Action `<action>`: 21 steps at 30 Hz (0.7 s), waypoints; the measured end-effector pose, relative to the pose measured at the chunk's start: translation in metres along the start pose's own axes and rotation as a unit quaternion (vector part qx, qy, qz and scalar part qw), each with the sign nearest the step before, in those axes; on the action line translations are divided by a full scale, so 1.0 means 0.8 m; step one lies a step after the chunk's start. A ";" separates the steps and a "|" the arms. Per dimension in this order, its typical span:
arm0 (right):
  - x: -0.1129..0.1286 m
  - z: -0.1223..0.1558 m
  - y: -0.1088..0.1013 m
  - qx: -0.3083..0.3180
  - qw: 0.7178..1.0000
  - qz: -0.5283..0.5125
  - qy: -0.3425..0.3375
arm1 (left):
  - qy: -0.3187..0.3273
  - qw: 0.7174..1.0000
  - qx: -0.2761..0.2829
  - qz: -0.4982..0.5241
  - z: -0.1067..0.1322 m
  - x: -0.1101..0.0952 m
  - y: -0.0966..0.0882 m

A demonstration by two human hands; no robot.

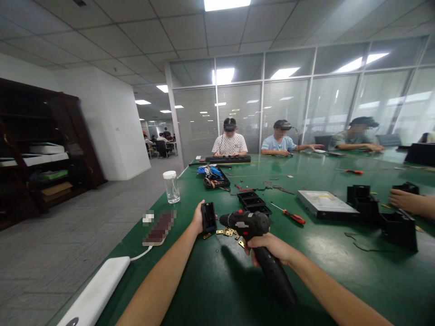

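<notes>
My right hand (268, 246) is wrapped round the grip of a black cordless drill (249, 224), which it holds above the green table. The drill's chuck points left, toward a small black plastic box (208, 216). That box is held upright in my left hand (198, 218), thumb and palm at its left side; the other fingers are mostly hidden behind it. Whether the drill's tip touches the box I cannot tell. Several small brass-coloured metal plates (228, 232) lie on the table beneath the drill and beside the box.
Beyond the drill lie a black compartment tray (253, 201) and an orange-handled screwdriver (294, 217). A disc drive (326, 203) is at right, near a co-worker's hand (409, 201). At left are a jar (171, 188), a phone (159, 228) and a white power strip (98, 290). Several people sit opposite.
</notes>
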State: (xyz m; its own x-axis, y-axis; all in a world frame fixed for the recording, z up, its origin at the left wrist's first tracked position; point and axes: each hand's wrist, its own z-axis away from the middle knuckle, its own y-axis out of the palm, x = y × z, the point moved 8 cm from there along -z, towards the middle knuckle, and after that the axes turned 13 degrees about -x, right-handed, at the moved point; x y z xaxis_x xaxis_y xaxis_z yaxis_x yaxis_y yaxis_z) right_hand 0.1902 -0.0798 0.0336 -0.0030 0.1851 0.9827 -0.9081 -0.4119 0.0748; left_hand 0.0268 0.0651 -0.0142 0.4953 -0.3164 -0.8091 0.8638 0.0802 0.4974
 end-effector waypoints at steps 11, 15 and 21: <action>-0.001 -0.003 -0.001 0.000 1.000 0.003 -0.012 | 0.020 1.000 0.008 -0.008 -0.003 -0.003 0.000; -0.002 -0.003 0.000 0.003 1.000 0.015 -0.004 | 0.023 1.000 0.012 -0.005 -0.002 -0.004 0.001; 0.002 -0.001 0.001 0.001 1.000 0.002 -0.006 | 0.012 1.000 0.004 -0.006 0.000 -0.002 0.000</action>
State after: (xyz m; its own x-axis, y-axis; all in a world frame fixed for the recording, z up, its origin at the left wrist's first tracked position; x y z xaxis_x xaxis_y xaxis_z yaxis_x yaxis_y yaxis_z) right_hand 0.1892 -0.0791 0.0351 -0.0019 0.1721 0.9851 -0.9071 -0.4150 0.0707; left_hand 0.0257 0.0659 -0.0130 0.4862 -0.2951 -0.8225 0.8694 0.0683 0.4895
